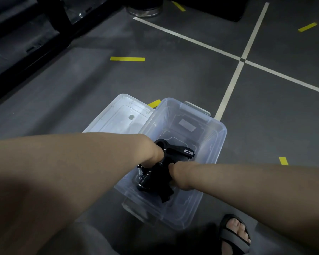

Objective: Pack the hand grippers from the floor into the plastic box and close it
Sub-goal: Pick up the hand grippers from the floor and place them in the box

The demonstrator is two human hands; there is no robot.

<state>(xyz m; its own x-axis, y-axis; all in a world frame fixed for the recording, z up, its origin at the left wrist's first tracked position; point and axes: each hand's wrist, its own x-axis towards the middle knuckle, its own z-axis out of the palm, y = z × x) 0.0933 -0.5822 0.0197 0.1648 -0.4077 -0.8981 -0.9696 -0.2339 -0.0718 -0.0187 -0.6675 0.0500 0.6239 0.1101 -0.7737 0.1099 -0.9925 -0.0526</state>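
Note:
A clear plastic box stands open on the dark floor. Its clear lid lies flat on the floor against the box's left side. Both my arms reach down into the box. My left hand is curled around a black hand gripper with a small counter window on its handle. My right hand grips a second black hand gripper with a steel spring, low in the box. My fingers are mostly hidden behind the wrists and the grippers.
White tape lines cross on the grey floor to the right, with short yellow tape marks scattered around. A dark shelf frame runs along the far left. A round metal base stands far back. My sandalled foot rests by the box's near corner.

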